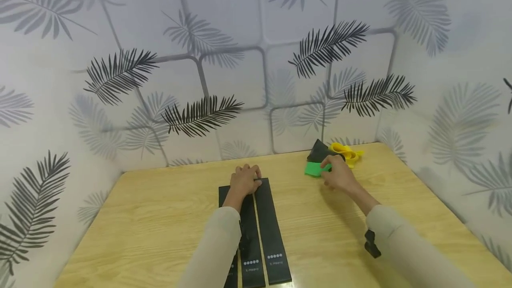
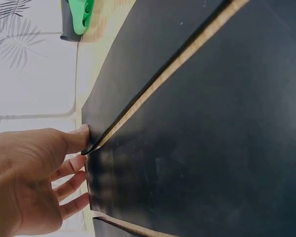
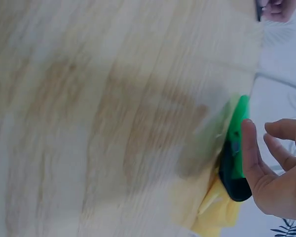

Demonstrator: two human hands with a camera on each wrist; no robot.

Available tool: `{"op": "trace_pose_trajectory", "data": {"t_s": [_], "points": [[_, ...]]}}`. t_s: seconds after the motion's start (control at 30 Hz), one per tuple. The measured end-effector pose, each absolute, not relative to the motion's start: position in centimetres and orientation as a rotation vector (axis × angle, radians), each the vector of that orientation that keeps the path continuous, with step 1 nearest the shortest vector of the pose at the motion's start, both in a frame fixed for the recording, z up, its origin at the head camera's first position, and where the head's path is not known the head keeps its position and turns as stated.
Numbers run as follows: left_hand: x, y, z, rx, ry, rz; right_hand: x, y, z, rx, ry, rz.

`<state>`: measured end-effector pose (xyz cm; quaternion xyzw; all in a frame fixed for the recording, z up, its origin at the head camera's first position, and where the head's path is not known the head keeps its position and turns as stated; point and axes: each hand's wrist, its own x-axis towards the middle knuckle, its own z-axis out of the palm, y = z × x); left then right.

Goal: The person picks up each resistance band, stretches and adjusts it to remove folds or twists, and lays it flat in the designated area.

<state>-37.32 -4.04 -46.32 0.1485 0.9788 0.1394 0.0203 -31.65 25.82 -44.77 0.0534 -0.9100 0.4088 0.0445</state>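
Note:
Three flat black resistance bands lie side by side on the table, the two nearest the middle printed "X-Heavy". My left hand [image 1: 243,181] is at their far ends. In the left wrist view its thumb touches the end of the right band [image 1: 274,234], while the fingertips rest along the far edge of the middle band [image 2: 197,128]. The left band [image 1: 224,194] is partly covered by my arm. Over at the back right, my right hand [image 1: 339,176] reaches to a folded green band [image 1: 312,169], fingers spread with a gap between thumb and fingers.
Behind the green band sit a dark folded piece [image 1: 318,151] and a looped yellow band [image 1: 351,154]. The wooden table [image 1: 160,221] meets a leaf-patterned wall [image 1: 244,132] at the back, with more patterned wall on both sides.

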Motion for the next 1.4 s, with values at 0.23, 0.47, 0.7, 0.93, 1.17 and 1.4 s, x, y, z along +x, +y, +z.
{"op": "trace_pose_trajectory", "data": {"t_s": [0.23, 0.47, 0.7, 0.93, 1.17, 1.4], "points": [[-36.9, -3.9, -46.4, 0.460, 3.026, 0.451, -32.7, 26.9, -46.2, 0.183, -2.881, 0.981], [-36.8, -3.9, -46.3, 0.463, 3.029, 0.455, -32.6, 26.5, -46.0, 0.162, -2.883, 1.017], [-36.7, -3.8, -46.3, 0.472, 3.044, 0.452, -32.6, 26.5, -45.5, 0.055, -2.875, 1.003], [-36.8, -3.7, -46.6, 0.460, 3.055, 0.427, -32.6, 26.1, -42.8, -0.011, -2.648, 1.156], [-36.7, -3.5, -46.5, 0.437, 3.055, 0.424, -33.1, 26.4, -39.9, -0.096, -2.459, 1.238], [-36.6, -3.6, -46.5, 0.419, 3.059, 0.412, -33.1, 26.5, -37.8, -0.059, -2.336, 1.417]]}}
